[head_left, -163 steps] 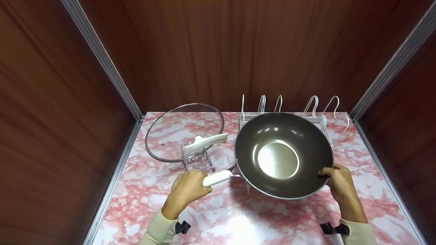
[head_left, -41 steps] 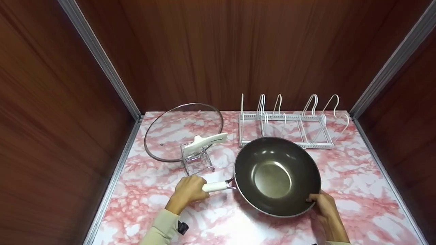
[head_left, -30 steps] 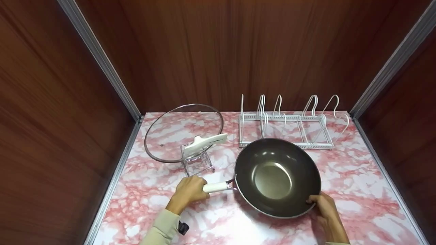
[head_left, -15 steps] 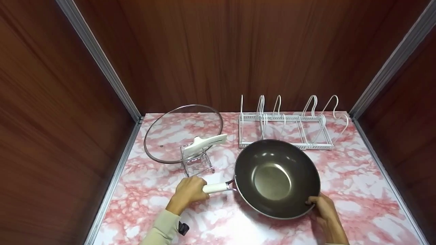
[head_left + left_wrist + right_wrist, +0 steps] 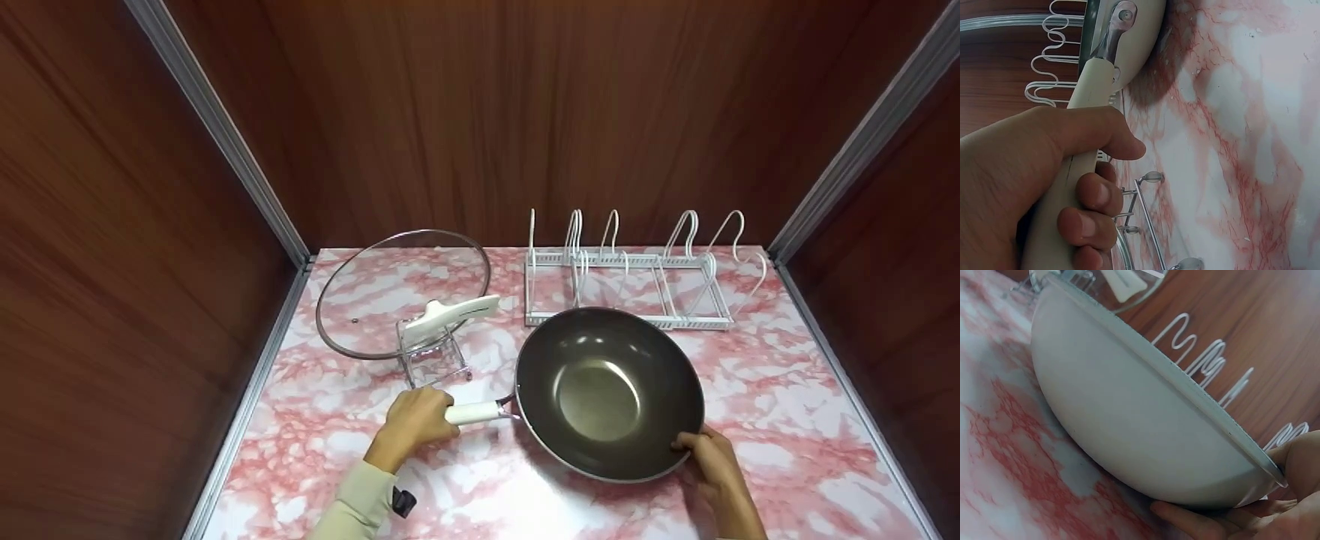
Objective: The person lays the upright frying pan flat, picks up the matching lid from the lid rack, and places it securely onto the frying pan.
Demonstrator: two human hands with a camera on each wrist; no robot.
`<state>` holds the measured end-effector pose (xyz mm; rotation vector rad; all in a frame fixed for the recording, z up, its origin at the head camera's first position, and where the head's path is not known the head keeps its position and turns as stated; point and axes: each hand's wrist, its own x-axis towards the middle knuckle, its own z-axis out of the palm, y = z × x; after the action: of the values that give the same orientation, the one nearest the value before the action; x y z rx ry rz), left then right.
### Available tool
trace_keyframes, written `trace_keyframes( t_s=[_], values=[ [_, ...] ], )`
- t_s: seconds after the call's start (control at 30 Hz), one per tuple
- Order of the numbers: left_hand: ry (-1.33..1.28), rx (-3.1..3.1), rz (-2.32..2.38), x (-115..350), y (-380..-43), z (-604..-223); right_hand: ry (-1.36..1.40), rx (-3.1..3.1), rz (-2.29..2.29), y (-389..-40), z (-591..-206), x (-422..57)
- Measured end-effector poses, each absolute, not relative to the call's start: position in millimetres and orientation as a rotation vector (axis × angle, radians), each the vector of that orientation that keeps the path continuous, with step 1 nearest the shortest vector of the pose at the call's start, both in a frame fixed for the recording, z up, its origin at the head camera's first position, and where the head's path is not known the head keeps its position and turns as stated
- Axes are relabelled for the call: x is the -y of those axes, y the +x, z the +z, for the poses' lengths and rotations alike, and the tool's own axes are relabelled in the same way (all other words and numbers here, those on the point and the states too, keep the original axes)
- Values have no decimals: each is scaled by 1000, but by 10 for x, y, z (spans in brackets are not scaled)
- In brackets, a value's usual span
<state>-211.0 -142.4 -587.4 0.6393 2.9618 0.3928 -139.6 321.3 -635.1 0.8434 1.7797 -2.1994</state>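
A wok point(image 5: 600, 401) with a dark inside and a cream outside is near the front of the rack. My left hand point(image 5: 420, 416) grips its white handle point(image 5: 474, 412), the fingers wrapped round it in the left wrist view. At the wok's right side, my right hand point(image 5: 712, 454) pinches the rim, thumb over the inside. In the right wrist view its fingers reach under the cream outer wall point(image 5: 1129, 405). The wok's base is close to the table; whether it touches, I cannot tell.
Behind the wok stands a white wire rack point(image 5: 630, 322) with upright loops. To the left, a glass lid point(image 5: 367, 300) with a white handle leans in a clear stand point(image 5: 435, 360). Wooden walls point(image 5: 480, 135) enclose the pink marbled table point(image 5: 330, 457) at the back and both sides.
Compared with the earliest frame, both hands have brought the wok lower and nearer, off the front of the rack. Over the last second or so it has stayed almost still.
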Motion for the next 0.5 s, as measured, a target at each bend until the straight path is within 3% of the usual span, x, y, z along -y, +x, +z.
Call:
trace_keyframes(
  t_s=[0.5],
  values=[
    [681, -3019, 280, 1440, -2090, -5867, 700, -1893, -2096, -1374, -6348, -3219]
  ],
)
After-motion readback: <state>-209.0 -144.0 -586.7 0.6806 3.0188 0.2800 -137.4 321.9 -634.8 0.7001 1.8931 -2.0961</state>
